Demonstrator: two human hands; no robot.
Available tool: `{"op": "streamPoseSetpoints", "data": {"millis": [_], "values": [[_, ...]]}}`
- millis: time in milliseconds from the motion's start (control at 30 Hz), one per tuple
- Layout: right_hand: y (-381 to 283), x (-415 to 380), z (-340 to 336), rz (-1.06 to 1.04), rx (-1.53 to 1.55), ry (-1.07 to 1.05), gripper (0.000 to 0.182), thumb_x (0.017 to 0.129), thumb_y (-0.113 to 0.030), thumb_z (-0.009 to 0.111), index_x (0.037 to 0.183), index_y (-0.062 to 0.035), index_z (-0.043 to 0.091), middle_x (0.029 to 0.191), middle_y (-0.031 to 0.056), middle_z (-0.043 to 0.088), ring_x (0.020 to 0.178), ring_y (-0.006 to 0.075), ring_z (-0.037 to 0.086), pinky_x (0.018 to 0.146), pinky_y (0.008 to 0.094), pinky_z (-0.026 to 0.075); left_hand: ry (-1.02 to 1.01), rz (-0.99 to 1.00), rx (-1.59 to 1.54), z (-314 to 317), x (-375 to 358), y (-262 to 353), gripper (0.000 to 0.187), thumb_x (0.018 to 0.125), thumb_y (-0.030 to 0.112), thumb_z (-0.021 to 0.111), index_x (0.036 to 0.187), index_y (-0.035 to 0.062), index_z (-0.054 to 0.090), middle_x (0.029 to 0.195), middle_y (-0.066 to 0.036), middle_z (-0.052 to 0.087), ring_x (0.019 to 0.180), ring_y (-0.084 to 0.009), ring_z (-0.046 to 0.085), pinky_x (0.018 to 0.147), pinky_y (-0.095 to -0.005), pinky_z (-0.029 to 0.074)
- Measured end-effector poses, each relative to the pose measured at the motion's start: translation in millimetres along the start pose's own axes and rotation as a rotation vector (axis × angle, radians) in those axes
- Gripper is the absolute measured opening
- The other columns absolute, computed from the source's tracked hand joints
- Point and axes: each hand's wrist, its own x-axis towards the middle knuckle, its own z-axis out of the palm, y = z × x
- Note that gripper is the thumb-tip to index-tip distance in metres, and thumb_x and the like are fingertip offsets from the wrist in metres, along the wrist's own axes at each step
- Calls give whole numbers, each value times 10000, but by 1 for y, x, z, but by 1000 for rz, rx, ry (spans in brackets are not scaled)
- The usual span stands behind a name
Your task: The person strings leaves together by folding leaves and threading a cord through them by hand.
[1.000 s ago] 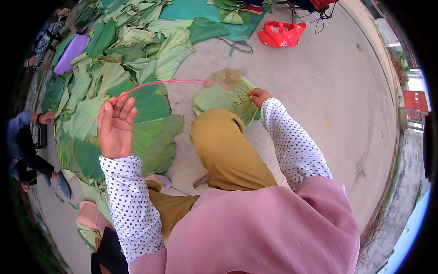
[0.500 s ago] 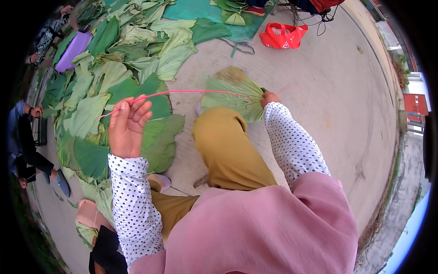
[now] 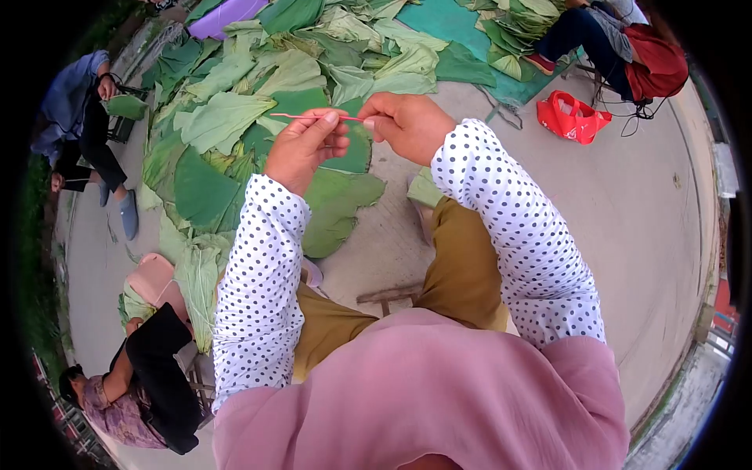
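Note:
Between my two hands a short stretch of pink string point(image 3: 351, 118) is held level above the leaf pile. My left hand point(image 3: 307, 150) pinches it between thumb and forefinger, and a loose end sticks out to the left. My right hand point(image 3: 409, 125) holds the string with thumb and fingers closed, close to my left fingertips but apart from them. Large green leaves point(image 3: 333, 211) lie on the ground below my hands. Part of a pale green leaf point(image 3: 425, 188) shows under my right wrist, beside my knee.
Wide leaves point(image 3: 227, 121) cover the ground ahead and to the left. A red bag point(image 3: 572, 117) stands at the right, near a seated person point(image 3: 587, 39). Other people sit at the left point(image 3: 74, 117) and lower left point(image 3: 149, 392). A pink container point(image 3: 157, 283) is at the left.
My right hand has left the leaf at the right and come in beside my left hand. The string between them is much shorter. The view has shifted, showing more people.

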Motion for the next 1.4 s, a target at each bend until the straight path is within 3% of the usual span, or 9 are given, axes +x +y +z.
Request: {"op": "streamPoseSetpoints", "data": {"millis": [67, 233, 400, 533, 667, 833, 1100, 1200, 1400], "values": [[-4, 7, 13, -39, -182, 61, 220, 918, -212, 590, 1069, -56, 627, 768, 85, 639, 670, 159, 583, 637, 308, 469, 32, 10, 54, -28, -3, 7, 265, 953, 237, 564, 1127, 38, 583, 960, -49, 621, 847, -151, 607, 780, -313, 508], [29, -6, 43, -104, -248, 288, 163, 887, -189, 602, 938, -39, 643, 731, 120, 630, 623, 253, 581, 599, 349, 462, 494, 81, -20, -125, -1, -27, 296, 944, 265, 570, 1157, 61, 549, 1026, -60, 609, 881, -164, 598, 773, -317, 502], [4, 16, 42, -151, -282, 167, 138, 878, -154, 601, 893, -19, 622, 737, 154, 614, 659, 330, 585, 598, 390, 460, 847, -592, 261, -238, 10, -107, 308, 967, 239, 471, 1258, 139, 501, 1107, -31, 602, 904, -183, 579, 750, -372, 504], [-7, 28, 39, -114, -317, 99, 106, 870, -118, 596, 893, -17, 614, 782, 157, 619, 682, 341, 595, 609, 402, 471, 781, -647, 559, -309, 44, -209, 434, 936, 228, 496, 1352, 123, 427, 1264, -104, 560, 1118, -270, 539, 892, -372, 479], [-10, 32, 41, -97, -375, 7, 90, 867, -104, 594, 891, -19, 613, 792, 152, 621, 692, 345, 600, 616, 403, 478, 838, -536, 874, -310, 72, -266, 533, 925, 211, 507, 1423, 109, 346, 1378, -182, 473, 1252, -357, 463, 1017, -418, 411], [-7, 39, 41, -75, -378, -11, 71, 853, -80, 606, 894, -23, 611, 775, 138, 617, 694, 330, 602, 607, 388, 479, 870, -817, 827, -261, 90, -227, 655, 891, 257, 586, 1443, 78, 282, 1386, -215, 447, 1257, -359, 462, 1053, -403, 379], [-4, 39, 39, -63, -402, 38, 79, 863, -109, 596, 880, -33, 607, 749, 147, 609, 669, 341, 596, 593, 406, 468, 851, -342, 780, -262, 88, -206, 362, 811, 195, 641, 1139, 52, 587, 1027, -171, 654, 930, -287, 628, 834, -366, 475], [5, 35, 39, -74, -429, 113, 104, 872, -142, 589, 870, -39, 605, 726, 156, 605, 655, 353, 590, 592, 425, 462, 693, 20, 542, -261, 93, -177, 358, 787, 156, 637, 1121, 41, 580, 953, -124, 653, 848, -213, 620, 780, -330, 474], [9, 29, 32, -79, -346, 243, 137, 873, -181, 593, 865, -46, 613, 695, 152, 608, 644, 348, 593, 584, 433, 460, 448, 170, 205, -157, 49, -45, 259, 858, 24, 580, 1113, 26, 532, 952, -50, 647, 832, -125, 591, 772, -275, 473]]}}
